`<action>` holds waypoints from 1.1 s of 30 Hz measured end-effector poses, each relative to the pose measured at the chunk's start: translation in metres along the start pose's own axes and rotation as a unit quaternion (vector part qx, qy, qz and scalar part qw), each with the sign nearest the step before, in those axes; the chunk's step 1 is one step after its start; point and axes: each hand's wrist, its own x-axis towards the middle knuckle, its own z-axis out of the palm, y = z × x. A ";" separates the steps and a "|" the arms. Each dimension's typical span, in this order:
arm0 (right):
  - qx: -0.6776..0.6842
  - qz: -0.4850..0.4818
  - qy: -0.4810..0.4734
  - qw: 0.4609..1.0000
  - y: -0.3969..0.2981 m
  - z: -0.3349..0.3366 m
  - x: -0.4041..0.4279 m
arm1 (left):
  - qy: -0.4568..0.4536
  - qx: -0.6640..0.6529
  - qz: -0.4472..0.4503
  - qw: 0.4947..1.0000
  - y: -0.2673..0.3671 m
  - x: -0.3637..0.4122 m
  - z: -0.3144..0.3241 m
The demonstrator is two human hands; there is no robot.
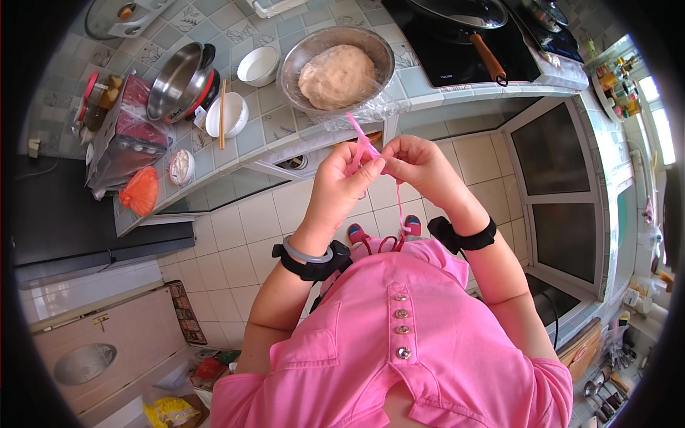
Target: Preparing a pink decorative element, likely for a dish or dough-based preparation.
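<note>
My left hand (338, 179) and my right hand (428, 174) meet in front of the counter, fingertips pinched on a thin pink strip (357, 129). One end of the strip stands up above my left fingers. A slender pink strand (400, 206) hangs below my right fingers; whether it is yarn, cord or twisted plastic is unclear. Beyond my hands, a steel bowl (286, 75) holds a large lump of dough (338, 77). Clear plastic film (369, 107) lies crumpled along the bowl's near side and drapes over the counter edge.
Left of the dough stand two white bowls (258, 67), (235, 115), wooden chopsticks (222, 115) on the nearer one. Farther left are a steel pot (174, 88) and an orange plastic bag (142, 191). A lidded pan's wooden handle (488, 59) projects over the black cooktop (439, 67).
</note>
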 end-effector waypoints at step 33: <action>0.039 -0.022 0.007 0.999 0.002 -0.001 -0.003 | 0.017 0.006 -0.026 1.000 -0.006 -0.001 0.002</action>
